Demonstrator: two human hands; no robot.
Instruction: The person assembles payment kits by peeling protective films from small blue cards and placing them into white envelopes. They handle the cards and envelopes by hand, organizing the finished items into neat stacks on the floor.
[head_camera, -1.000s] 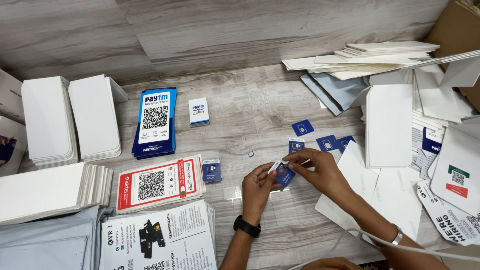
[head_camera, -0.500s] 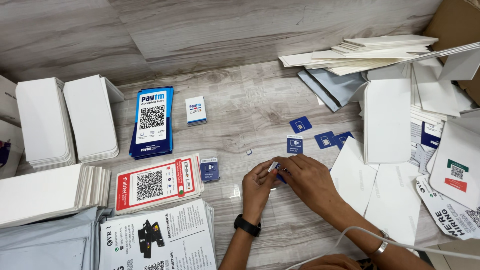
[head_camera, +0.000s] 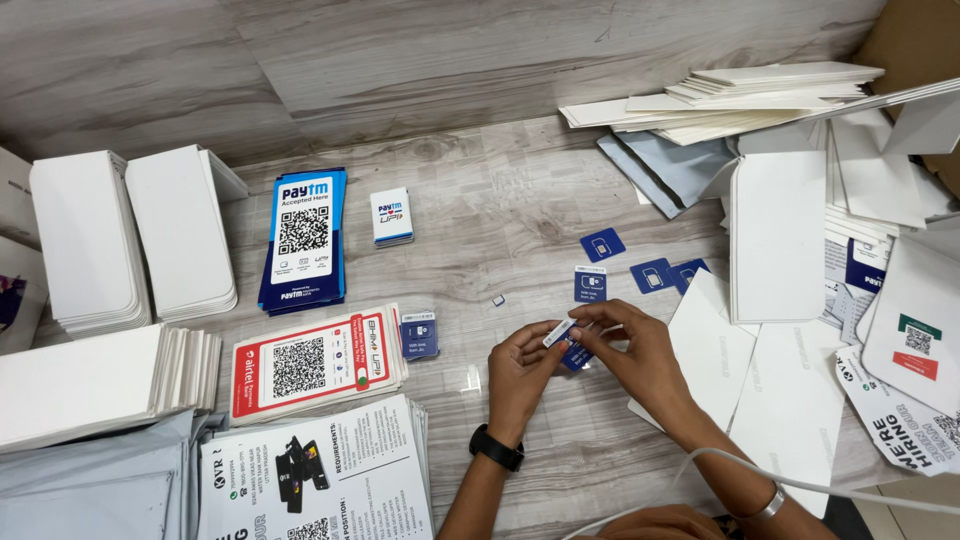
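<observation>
Grey wood-grain counter carries stacks of white cards and blue code cards. Near its middle, the left hand and right hand both pinch one small blue card.

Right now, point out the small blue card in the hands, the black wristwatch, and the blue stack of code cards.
small blue card (head_camera: 575, 355), head view, lower corner showing between the hands.
black wristwatch (head_camera: 497, 448), head view, middle of its band.
blue stack of code cards (head_camera: 303, 238), head view, top card's centre.
</observation>
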